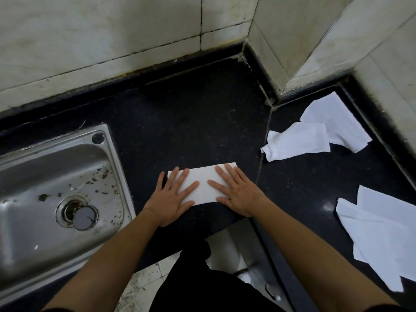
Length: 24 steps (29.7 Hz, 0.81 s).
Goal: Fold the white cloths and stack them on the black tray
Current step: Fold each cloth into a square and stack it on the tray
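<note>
Folded cloth: a white band (203, 185) lies flat on the black countertop (191, 120), near its front edge and about 6 o'clock of the frame's centre.
Left hand: the left hand (173, 199) is spread, fingers straight, palm pressing the band's left end; it grasps nothing.
Right hand: the right hand (236, 192) is likewise flat and spread on the right end, pressing rather than gripping.
Handling: the cloth looks light, thin and limp. It will likely sag if lifted by one corner, and the layers may slide apart on the smooth stone.
Where to hold: pinching both short ends, or sliding fingers under the folded edge, should keep the layers together.
Waiting cloths: crumpled cloths (315, 136) lie at 2 o'clock of the band, and a loose cloth (378, 233) at 4 o'clock.
Sink: the steel sink (27, 176) sits at 9 o'clock.
Hidden: both palms cover the band's ends, so how many layers it has cannot be told.
Cut off: the loose cloth runs out at the right border.
Black tray: none can be made out; dark counter could mask one.
</note>
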Motion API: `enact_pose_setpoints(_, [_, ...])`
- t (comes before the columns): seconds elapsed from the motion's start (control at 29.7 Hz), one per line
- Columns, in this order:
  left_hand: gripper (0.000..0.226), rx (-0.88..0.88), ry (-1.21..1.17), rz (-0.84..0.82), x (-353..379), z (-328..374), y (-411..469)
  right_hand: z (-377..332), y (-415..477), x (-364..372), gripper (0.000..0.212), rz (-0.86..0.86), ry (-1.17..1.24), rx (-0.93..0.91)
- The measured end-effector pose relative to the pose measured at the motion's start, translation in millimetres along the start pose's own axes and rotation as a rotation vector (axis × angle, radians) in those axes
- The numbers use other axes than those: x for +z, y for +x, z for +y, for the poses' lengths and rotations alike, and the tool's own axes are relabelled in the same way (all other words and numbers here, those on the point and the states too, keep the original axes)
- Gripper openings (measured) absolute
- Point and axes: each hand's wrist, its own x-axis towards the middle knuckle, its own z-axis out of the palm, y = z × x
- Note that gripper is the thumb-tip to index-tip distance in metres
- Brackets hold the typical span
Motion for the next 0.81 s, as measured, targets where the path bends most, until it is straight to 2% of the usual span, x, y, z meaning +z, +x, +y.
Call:
enact_pose_setpoints(0.17, [0.066,-0.104,-0.009,0.01,1,8,-5,-4,-18,7,0.073,-0.017,0.075,0.177])
enact_pose_setpoints(0.44, [0.068,-0.101,-0.041,-0.083,-12,13,-3,-12,-23,-3,0.076,-0.03,0.164,0.213])
enact_pose_setpoints(0.5, [0.072,-0.111,-0.049,-0.074,-22,16,-3,-23,-31,-8,0.079,0.012,0.283,0.313])
enact_pose_setpoints(0.57, [0.072,-0.111,-0.026,0.008,-35,16,5,-31,-40,-10,0.073,0.107,0.406,0.475])
enact_pose_setpoints(0.64, [0.061,-0.055,-0.037,0.153,-50,20,22,-35,-45,-10,0.059,0.186,0.491,0.628])
enact_pose_setpoints(0.71, [0.048,0.061,-0.088,0.201,-65,32,48,-36,-50,-7,0.047,0.232,0.644,0.779])
enact_pose_setpoints(0.74, [0.048,0.123,-0.099,0.192,-72,38,62,-36,-52,-7,0.044,0.24,0.73,0.842])
enact_pose_setpoints(0.81, [0.062,0.231,-0.028,0.162,-84,52,88,-36,-51,-9,0.039,0.226,0.827,0.915])
